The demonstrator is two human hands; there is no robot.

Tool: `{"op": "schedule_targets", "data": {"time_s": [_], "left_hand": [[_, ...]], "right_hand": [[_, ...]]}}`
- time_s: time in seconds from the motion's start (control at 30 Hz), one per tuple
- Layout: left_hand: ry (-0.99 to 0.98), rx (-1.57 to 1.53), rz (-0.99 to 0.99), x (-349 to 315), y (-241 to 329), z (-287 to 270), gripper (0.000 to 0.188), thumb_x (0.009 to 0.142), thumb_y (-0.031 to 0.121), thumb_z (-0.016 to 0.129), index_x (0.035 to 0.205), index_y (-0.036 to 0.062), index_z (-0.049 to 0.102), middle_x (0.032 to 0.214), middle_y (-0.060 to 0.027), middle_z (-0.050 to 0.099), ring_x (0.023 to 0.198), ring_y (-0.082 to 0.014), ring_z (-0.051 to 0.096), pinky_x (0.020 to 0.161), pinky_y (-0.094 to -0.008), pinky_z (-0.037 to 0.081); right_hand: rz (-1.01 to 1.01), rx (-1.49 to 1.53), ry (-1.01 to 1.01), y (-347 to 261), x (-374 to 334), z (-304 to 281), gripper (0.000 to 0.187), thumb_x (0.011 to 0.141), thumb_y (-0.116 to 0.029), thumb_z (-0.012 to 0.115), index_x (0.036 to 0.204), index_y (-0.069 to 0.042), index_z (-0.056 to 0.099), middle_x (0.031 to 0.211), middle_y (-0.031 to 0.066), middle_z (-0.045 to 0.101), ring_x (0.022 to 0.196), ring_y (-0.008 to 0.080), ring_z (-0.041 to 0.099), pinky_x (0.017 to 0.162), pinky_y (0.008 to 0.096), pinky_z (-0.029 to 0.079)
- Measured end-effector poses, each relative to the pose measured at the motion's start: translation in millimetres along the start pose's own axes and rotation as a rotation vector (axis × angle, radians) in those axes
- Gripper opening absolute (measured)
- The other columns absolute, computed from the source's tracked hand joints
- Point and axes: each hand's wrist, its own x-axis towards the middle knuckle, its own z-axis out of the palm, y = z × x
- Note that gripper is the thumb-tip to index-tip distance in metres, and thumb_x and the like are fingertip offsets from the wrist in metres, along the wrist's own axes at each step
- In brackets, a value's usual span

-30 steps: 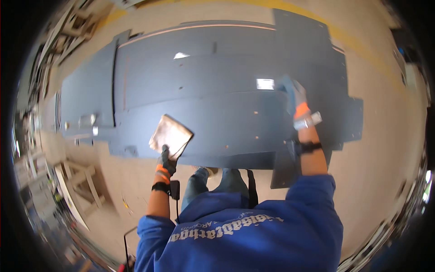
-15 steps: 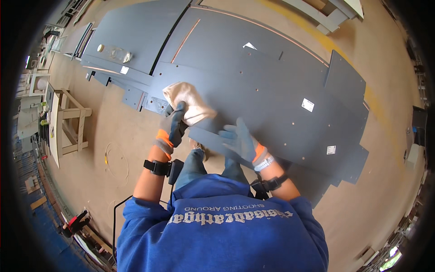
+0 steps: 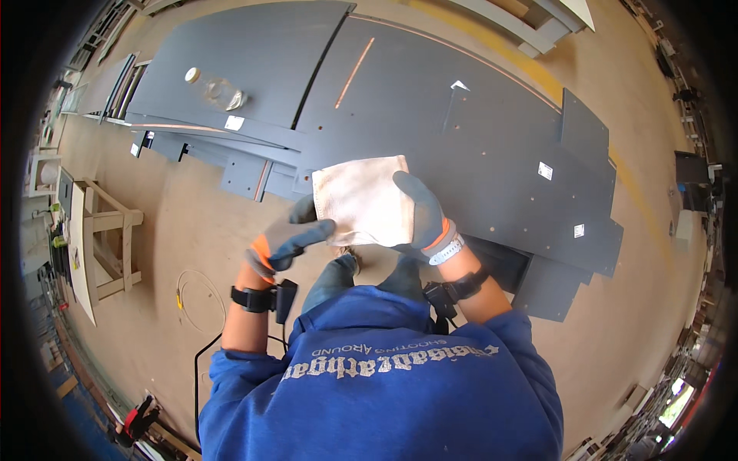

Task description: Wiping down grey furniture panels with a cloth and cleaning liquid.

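A folded white cloth is stretched roughly square between my hands, above the near edge of the dark grey panels. My left hand, in a grey work glove with an orange cuff, pinches the cloth's lower left side. At the right side, my gloved right hand grips the cloth with the thumb on top; its other fingers are hidden behind it. Several panels lie side by side and overlapping, with small holes and white labels on them.
A clear bottle with a pale cap lies on the left panel. A wooden trestle stands at the left, near a coiled yellow-ended hose on the floor. Another white-topped stand is at the far right.
My right hand, open and apart from the cloth before, now holds its right side. The cloth has moved right and been spread from a crumpled shape into a flat square.
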Motion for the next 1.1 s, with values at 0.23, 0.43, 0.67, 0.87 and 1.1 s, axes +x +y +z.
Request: {"op": "schedule_targets", "data": {"time_s": [0.23, 0.43, 0.67, 0.87, 1.1], "left_hand": [[0.271, 0.191, 0.335, -26, 22, -93, 0.063, 0.089, 0.028, 0.067, 0.141, 0.0029, 0.039, 0.135, -0.0121, 0.051, 0.126, -0.0223, 0.049, 0.108, -0.036, 0.036], [-0.122, 0.447, 0.096, -16, 69, -42, 0.058, 0.084, 0.025, 0.072, 0.131, 0.0011, 0.049, 0.124, -0.0114, 0.059, 0.111, -0.0207, 0.06, 0.096, -0.0324, 0.047], [0.149, -0.333, 0.476, -38, 116, 5, 0.031, 0.096, 0.017, 0.054, 0.122, 0.0002, 0.053, 0.11, -0.0072, 0.062, 0.099, -0.0135, 0.06, 0.087, -0.0303, 0.05], [0.288, -0.293, 0.477, 34, 54, -80, 0.034, 0.098, 0.017, 0.046, 0.127, -0.0015, 0.048, 0.123, -0.0103, 0.055, 0.114, -0.0176, 0.052, 0.099, -0.0322, 0.042], [0.11, -0.657, 0.23, 74, 44, -158, 0.032, 0.097, 0.021, 0.047, 0.125, 0.0061, 0.052, 0.116, -0.0049, 0.057, 0.105, -0.0172, 0.056, 0.098, -0.031, 0.043]], "right_hand": [[0.204, -0.306, -0.051, 22, 30, 49, 0.053, 0.091, -0.039, 0.058, 0.123, 0.002, 0.055, 0.11, 0.0181, 0.065, 0.096, 0.0225, 0.066, 0.079, 0.0334, 0.056], [0.097, -0.545, -0.189, 2, 37, 101, 0.045, 0.087, -0.038, 0.063, 0.113, -0.002, 0.063, 0.104, 0.0101, 0.066, 0.094, 0.0173, 0.063, 0.081, 0.0303, 0.053], [0.047, 0.159, -0.355, -10, 62, 35, 0.083, 0.083, -0.068, 0.054, 0.139, -0.006, 0.042, 0.143, 0.0135, 0.044, 0.13, 0.0288, 0.044, 0.109, 0.0489, 0.035], [-0.228, 0.131, -0.245, 50, 122, 22, 0.11, 0.07, -0.087, 0.046, 0.15, -0.014, 0.026, 0.153, 0.0105, 0.03, 0.139, 0.0354, 0.031, 0.114, 0.0499, 0.027], [-0.222, 0.318, -0.089, 65, 168, 71, 0.104, 0.078, -0.078, 0.047, 0.148, -0.005, 0.026, 0.15, 0.0159, 0.034, 0.135, 0.0323, 0.038, 0.112, 0.0463, 0.032]]}}
